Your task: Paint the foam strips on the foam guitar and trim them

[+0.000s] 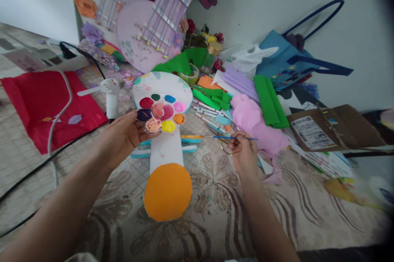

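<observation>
My left hand (pixel 127 132) is closed on the left edge of a round paint palette (pixel 160 111) with wells of several colours. It holds the palette over a white cut-out (pixel 166 147) that has a wide rounded top, a narrow stem and an orange disc (pixel 168 192) at its near end. Between the fingertips of my right hand (pixel 244 151) is a thin blue paintbrush (pixel 220 137), its tip pointing left. The brush tip meets or overlaps an orange-painted strip (pixel 191 136) that sticks out from the stem's right side. Pale blue strips (pixel 189 148) stick out on both sides.
At left are a white glue gun (pixel 112 97), red sheet (pixel 55 110) and cables (pixel 58 118). Markers (pixel 205 110), scissors (pixel 226 147), green paper (pixel 271 102) and pink paper (pixel 255 118) lie right. Behind are a glass jar (pixel 211 56), a blue bag (pixel 277 56) and a cardboard piece (pixel 353 126).
</observation>
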The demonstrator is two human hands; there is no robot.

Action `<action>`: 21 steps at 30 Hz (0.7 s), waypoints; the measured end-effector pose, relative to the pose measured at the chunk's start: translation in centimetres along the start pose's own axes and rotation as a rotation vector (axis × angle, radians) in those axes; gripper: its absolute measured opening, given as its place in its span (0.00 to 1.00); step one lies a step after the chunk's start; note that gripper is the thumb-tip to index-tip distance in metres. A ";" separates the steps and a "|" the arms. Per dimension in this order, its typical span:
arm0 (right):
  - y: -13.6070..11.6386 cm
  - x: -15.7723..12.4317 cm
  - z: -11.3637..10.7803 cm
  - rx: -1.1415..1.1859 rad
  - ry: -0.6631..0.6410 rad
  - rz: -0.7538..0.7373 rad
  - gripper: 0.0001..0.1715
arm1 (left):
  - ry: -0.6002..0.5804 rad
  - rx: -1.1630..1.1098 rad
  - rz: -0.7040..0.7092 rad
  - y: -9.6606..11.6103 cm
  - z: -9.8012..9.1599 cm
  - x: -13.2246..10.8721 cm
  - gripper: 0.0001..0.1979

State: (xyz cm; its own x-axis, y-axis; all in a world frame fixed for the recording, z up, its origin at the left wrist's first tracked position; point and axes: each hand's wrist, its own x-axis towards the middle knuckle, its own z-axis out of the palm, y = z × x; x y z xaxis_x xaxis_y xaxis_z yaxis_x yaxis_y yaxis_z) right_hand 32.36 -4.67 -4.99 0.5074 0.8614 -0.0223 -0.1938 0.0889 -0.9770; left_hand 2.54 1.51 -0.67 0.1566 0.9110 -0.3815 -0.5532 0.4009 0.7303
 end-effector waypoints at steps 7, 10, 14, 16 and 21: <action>-0.2 0.3 -0.7 0.006 0.027 -0.030 0.04 | -0.002 -0.002 -0.002 0.1 0.0 -0.1 0.19; -0.3 0.4 -0.8 0.011 0.037 -0.040 0.04 | -0.016 -0.015 0.003 0.2 0.0 -0.2 0.17; -0.2 0.2 -0.6 0.015 0.018 -0.042 0.05 | -0.030 -0.009 0.012 0.1 -0.2 -0.2 0.18; 0.0 0.1 -0.5 0.014 0.006 -0.033 0.05 | -0.031 -0.003 0.020 -0.1 -0.3 -0.1 0.17; 0.2 0.1 -0.4 0.009 0.014 -0.017 0.05 | -0.049 0.008 0.032 -0.2 -0.4 0.0 0.16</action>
State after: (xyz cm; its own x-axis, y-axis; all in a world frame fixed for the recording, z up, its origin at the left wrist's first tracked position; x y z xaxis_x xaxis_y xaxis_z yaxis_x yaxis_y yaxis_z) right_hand 32.77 -4.75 -5.28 0.5225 0.8526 -0.0089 -0.1931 0.1081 -0.9752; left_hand 2.29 1.40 -1.04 0.1792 0.9269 -0.3297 -0.5518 0.3721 0.7463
